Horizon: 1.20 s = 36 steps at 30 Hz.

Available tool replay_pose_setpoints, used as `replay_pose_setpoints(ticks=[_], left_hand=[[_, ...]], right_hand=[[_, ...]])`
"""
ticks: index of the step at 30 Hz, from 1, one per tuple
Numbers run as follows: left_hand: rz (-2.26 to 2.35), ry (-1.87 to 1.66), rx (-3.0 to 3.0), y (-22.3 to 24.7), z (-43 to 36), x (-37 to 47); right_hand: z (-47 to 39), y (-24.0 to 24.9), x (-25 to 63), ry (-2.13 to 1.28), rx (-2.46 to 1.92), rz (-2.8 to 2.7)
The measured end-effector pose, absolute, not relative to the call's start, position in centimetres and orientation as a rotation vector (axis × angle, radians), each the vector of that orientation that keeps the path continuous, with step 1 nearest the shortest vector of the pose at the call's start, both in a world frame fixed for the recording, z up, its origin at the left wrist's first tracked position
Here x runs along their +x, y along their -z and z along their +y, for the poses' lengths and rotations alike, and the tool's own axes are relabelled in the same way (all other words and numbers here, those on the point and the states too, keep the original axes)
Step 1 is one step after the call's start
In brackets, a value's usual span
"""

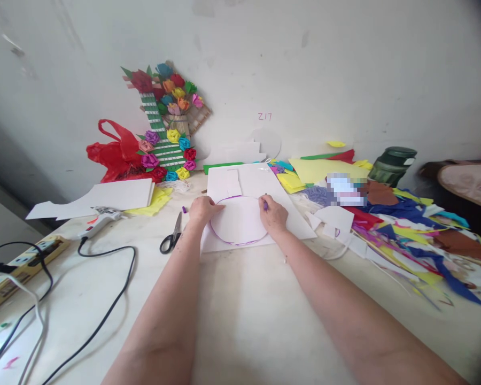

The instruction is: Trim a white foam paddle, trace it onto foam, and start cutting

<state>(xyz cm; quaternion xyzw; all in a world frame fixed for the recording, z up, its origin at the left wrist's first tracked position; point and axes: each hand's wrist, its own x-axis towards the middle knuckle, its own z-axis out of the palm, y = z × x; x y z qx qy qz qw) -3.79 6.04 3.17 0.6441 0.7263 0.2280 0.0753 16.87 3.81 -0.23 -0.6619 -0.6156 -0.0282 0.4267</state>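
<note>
On the table (240, 315), we see a white round (240, 222) with a purple outline; it lies on a white board (294, 222), towards the board's front edge and nearer its front left corner than its front right one. We cannot tell whether it is a loose disc or only a drawn shape. Our left hand (202, 209) rests at its left rim, thumb and fingertips down on the white surface, probably to steady it; whether they pinch or merely press, we cannot tell. Our right hand (274, 215) is closed around a purple marker (265, 205) at the opposite rim, seemingly gripped low for control along the line.

Off the board's left edge lie a small purple cap (184, 210) and scissors (173, 235), perhaps kept there within easy reach. Paper scraps (417, 230) spread towards the table's right edge, apparently pushed aside to leave us working room.

Handwriting (264, 116) on the wall reads "Z17", or possibly "217". The pale label on the green bottle (390, 166) near the table's back edge is too small for us to read.
</note>
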Motion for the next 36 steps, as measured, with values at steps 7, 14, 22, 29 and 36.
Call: replay_pose_setpoints(ticks=[7, 14, 22, 29, 36], left_hand=[[2.297, -0.54, 1.986, -3.3, 5.4, -3.4], [2.307, -0.638, 2.068, -2.0, 5.8, -3.9], [2.333, -0.702, 2.026, -1.6, 6.1, -4.0], [2.318, -0.696, 2.013, -1.7, 6.1, -4.0], [2.281, -0.737, 2.032, -1.7, 6.0, -4.0]], right_hand=[[3.7, 0.1, 16.8, 0.081, -1.687, -1.564], [3.4, -0.1, 16.6, 0.077, -1.709, -1.579], [3.7, -0.1, 17.4, -0.099, -1.581, -1.352], [4.6, 0.5, 18.1, -0.184, -1.392, -1.13], [4.3, 0.6, 17.7, -0.133, -1.277, -1.235]])
